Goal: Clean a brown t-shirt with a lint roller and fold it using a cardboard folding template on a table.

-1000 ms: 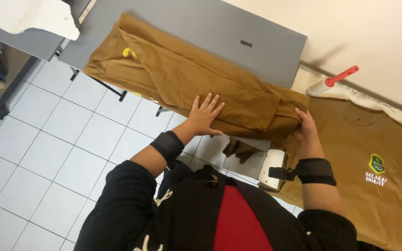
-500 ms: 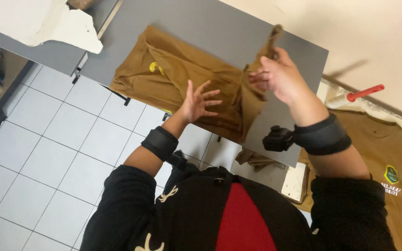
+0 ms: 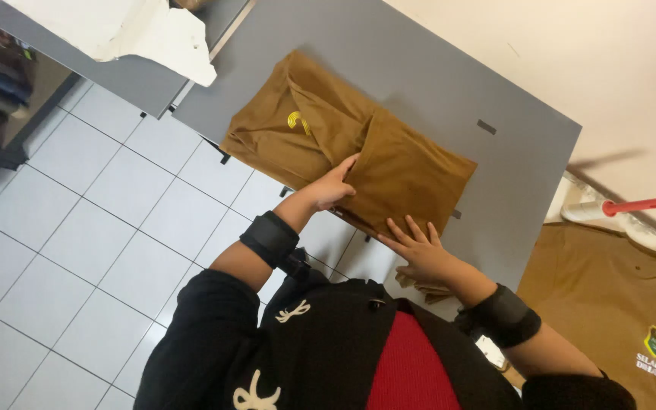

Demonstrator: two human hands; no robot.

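- The brown folded cloth garment point(image 3: 343, 156) is lying on the flat grey folding board point(image 3: 480, 99), spreading from the board's left edge toward its middle.
- A small yellow curved mark point(image 3: 296, 121) is showing on the garment's left half.
- A folded-over flap is making up the right half of the garment, its edge running down the middle.
- The left hand point(image 3: 333, 186) is reaching in at the garment's near edge, fingers tucked in under the edge of that flap, so they are partly hidden; how firmly it is gripping the cloth I cannot tell.
- The right hand point(image 3: 419, 254) is lying flat and spread wide, its fingertips point(image 3: 408, 228) pressing on the near right corner of the garment, palm down, holding nothing.
- So the garment is sitting just beyond both hands, the left hand at its middle, the right hand at its near right corner, the two hands near each other.
- A black wristband point(image 3: 269, 239) is wrapping the left forearm, and another black wristband point(image 3: 499, 315) is wrapping the right.
- A second brown garment with a printed badge point(image 3: 632, 304) is lying to the right, near the right arm and well apart from the folded one.
- A red-handled white roller point(image 3: 624, 206) is resting at the far right, beyond that second garment.
- White floor tiles point(image 3: 100, 228) are showing to the left, below the board.
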